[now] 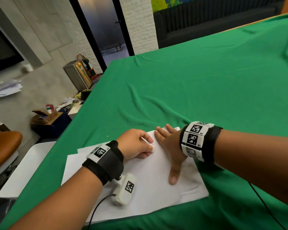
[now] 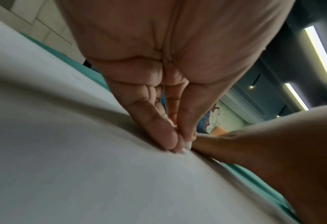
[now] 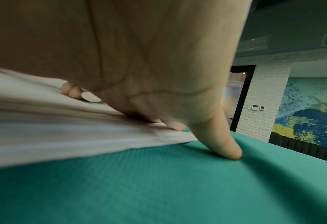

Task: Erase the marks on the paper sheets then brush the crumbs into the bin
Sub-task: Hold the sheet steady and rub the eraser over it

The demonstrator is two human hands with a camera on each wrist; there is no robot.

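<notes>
Green cloth [image 1: 206, 77] under paper sheets [image 1: 156, 188] — brick wall [image 1: 140, 25] behind.

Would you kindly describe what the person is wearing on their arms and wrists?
Both forearms are bare, without sleeves. Each wrist carries a black strap: the left wrist band holds white blocks printed with black square codes and a thin black cable; the right wrist band has several such coded blocks.
</notes>
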